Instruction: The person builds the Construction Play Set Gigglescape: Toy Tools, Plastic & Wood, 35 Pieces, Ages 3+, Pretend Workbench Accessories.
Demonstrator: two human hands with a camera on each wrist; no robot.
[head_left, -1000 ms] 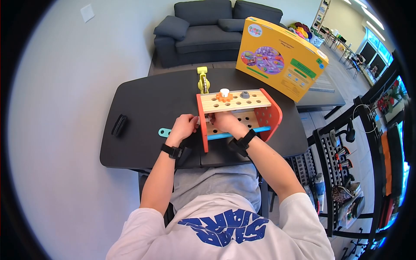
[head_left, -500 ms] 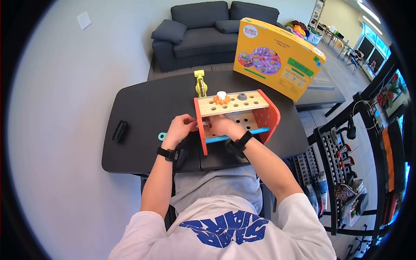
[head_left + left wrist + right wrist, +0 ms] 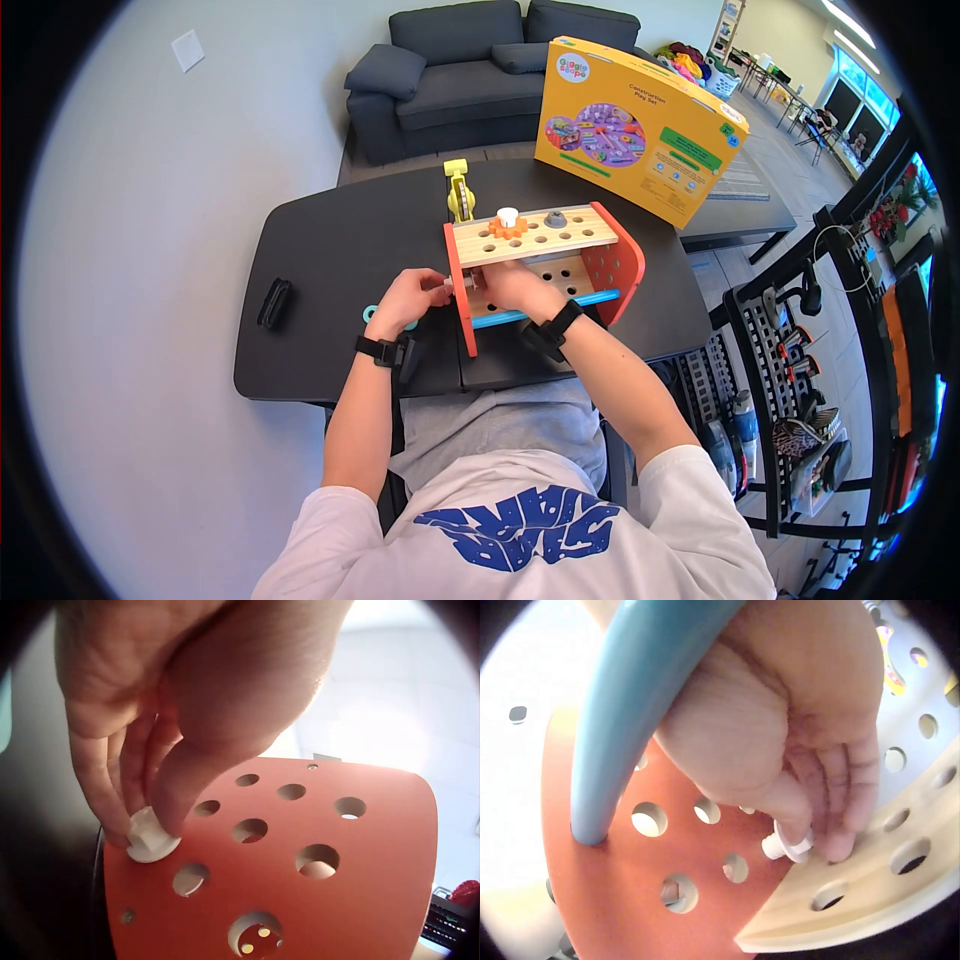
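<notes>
A toy workbench with red side panels (image 3: 627, 265) and wooden pegboard shelves stands before me. Outside its left panel (image 3: 281, 885), my left hand (image 3: 408, 300) pinches a white plastic bolt (image 3: 152, 840) by its head, the flange right at the panel. My right hand (image 3: 512, 287) reaches under the top shelf (image 3: 545, 240), behind the blue bar (image 3: 641, 697). Its thumb and fingers pinch a white flanged plastic piece (image 3: 793, 847) beside the panel's inner face. A threaded shaft (image 3: 772, 847) shows between that flange and the panel; I cannot tell if it belongs to the left hand's bolt.
On the top shelf sit an orange gear (image 3: 508, 228) with a white knob and a grey piece (image 3: 555, 219). A yellow-green toy (image 3: 459, 190) stands behind. A teal piece (image 3: 370, 313) lies by the left wrist, a black object (image 3: 274, 303) farther left. A yellow box (image 3: 640, 130) stands behind.
The head view has shifted a little. My left hand has come slightly closer to the panel, covering more of the teal piece. My right hand stays inside the workbench.
</notes>
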